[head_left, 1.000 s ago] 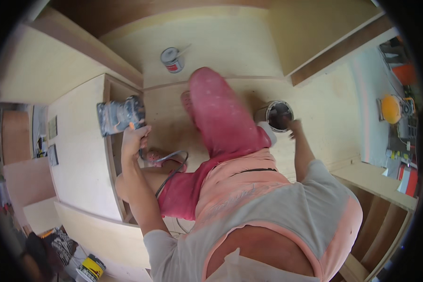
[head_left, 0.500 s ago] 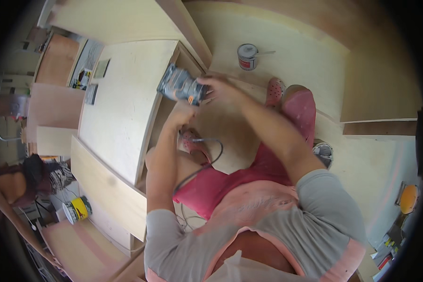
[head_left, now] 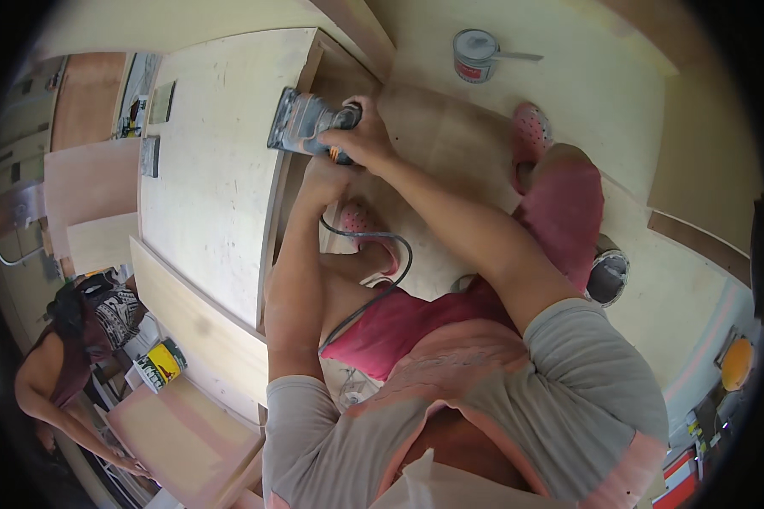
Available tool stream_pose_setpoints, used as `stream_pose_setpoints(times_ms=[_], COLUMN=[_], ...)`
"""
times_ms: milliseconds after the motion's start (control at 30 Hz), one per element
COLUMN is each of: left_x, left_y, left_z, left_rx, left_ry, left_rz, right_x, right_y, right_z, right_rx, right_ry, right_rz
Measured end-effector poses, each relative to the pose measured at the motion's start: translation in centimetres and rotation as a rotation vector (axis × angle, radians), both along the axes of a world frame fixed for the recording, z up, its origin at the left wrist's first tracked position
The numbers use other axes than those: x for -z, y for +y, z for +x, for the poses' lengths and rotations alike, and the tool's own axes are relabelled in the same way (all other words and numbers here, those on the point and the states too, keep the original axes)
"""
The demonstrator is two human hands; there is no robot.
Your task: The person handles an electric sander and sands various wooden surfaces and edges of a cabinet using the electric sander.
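Grey was the power sander we clamped in left hand and right hand by the wooden cabinet.

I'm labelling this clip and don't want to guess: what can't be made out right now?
All in the head view:
Left hand: fingers hidden by the back of the hand and the sander.
Sander's working face: turned away from the camera.
Bucket: left side hidden by the right leg.
Cord: run beyond the left leg hidden.
Clutter at the right rim: too small.
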State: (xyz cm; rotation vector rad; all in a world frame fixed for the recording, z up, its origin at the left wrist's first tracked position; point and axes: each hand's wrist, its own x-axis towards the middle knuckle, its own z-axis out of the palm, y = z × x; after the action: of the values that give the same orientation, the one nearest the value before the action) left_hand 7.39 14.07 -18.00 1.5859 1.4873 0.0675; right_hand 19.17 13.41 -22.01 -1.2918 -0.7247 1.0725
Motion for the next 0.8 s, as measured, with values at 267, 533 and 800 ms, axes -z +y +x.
stream_pose_setpoints(times_ms=[267, 533, 800], left_x=[-2.1, -4.5, -4.0], left_y=[0.3, 0.3, 1.0], left_z=[4.2, 4.6, 0.3], left_rx=[0.134, 0.144, 0.233], left_ry=[0.161, 0.174, 0.161], left_rz=[0.349, 0.350, -0.297], right_x=[2.7, 1.6, 1.4], right_y=[6.4, 6.3, -1.1], right_z=[5.0, 5.7, -2.9], right_rx=[0.123, 0.134, 0.217], right_ry=[-0.093, -0.007, -0.157], right_rz=[0.046, 0.041, 0.220])
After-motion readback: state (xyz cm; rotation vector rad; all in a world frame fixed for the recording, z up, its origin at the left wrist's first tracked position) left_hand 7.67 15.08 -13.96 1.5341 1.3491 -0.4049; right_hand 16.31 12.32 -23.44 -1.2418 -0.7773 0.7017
